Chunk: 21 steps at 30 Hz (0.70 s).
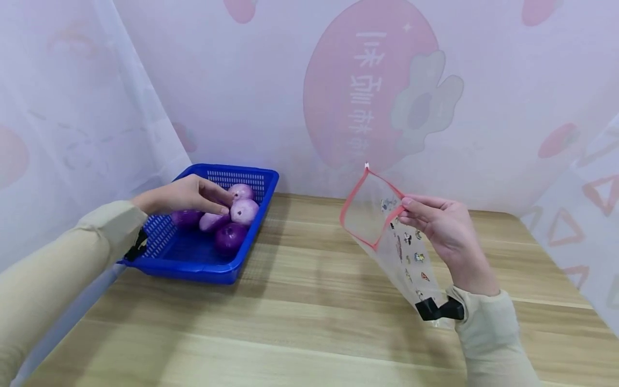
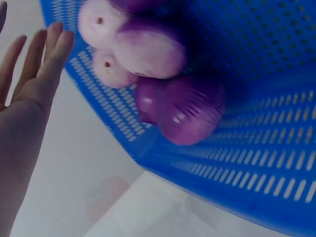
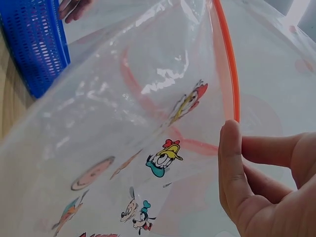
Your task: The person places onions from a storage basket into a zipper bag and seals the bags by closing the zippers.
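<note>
My left hand [image 1: 186, 194] is over the blue basket [image 1: 193, 274], near several onions. Pale ones [image 1: 244, 212] and a dark purple one [image 1: 230, 239] lie inside. The left wrist view shows that hand [image 2: 33, 91] with its fingers extended and nothing in them, beside the pale onions [image 2: 150, 52]. On the right, my right hand [image 1: 447, 228] pinches the red-orange rim of a clear zip bag [image 1: 387, 258] between thumb and fingers. The bag's mouth gapes in a diamond shape, with a white slider [image 1: 366, 165] at its top corner. Cartoon figures [image 3: 165, 158] are printed on its side.
The basket stands at the left of a wooden table [image 1: 300, 317]. Behind the table hangs a pale curtain [image 1: 271, 107] with pink prints, and more curtain borders the left and right sides. A black wrist strap [image 1: 440, 309] sits at the right sleeve.
</note>
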Motion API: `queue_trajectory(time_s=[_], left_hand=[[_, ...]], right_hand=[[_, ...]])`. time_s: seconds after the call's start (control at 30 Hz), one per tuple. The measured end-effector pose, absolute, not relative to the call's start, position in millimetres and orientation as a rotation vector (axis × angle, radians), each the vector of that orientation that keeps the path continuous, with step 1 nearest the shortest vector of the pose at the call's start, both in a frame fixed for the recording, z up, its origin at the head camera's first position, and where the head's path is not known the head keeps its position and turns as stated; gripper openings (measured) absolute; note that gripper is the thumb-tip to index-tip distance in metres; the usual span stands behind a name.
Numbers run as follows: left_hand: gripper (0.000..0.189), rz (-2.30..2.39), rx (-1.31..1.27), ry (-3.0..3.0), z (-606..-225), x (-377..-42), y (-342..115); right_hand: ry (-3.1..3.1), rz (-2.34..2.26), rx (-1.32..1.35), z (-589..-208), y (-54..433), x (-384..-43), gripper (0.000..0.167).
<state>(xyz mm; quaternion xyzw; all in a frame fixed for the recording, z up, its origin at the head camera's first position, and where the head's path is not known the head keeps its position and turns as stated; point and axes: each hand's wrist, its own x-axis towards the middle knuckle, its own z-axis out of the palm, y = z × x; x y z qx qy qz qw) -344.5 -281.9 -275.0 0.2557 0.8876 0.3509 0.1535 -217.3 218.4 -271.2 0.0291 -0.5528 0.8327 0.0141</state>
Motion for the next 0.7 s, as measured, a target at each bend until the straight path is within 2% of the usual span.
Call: queue_trajectory(time_s=[0.27, 0.53, 0.7], left_hand=[[0.054, 0.908, 0.671, 2.448, -285, -355, -287], [0.064, 0.957, 0.668, 2.389, -299, -361, -289], [0.064, 1.028, 0.604, 2.350, -307, -365, -292]], right_hand=[[-1.731, 2.598, 0.078, -273, 218, -219, 0.019], [-1.722, 2.607, 0.065, -273, 216, -219, 0.020], [-1.755, 2.600, 0.085, -273, 215, -220, 0.022]])
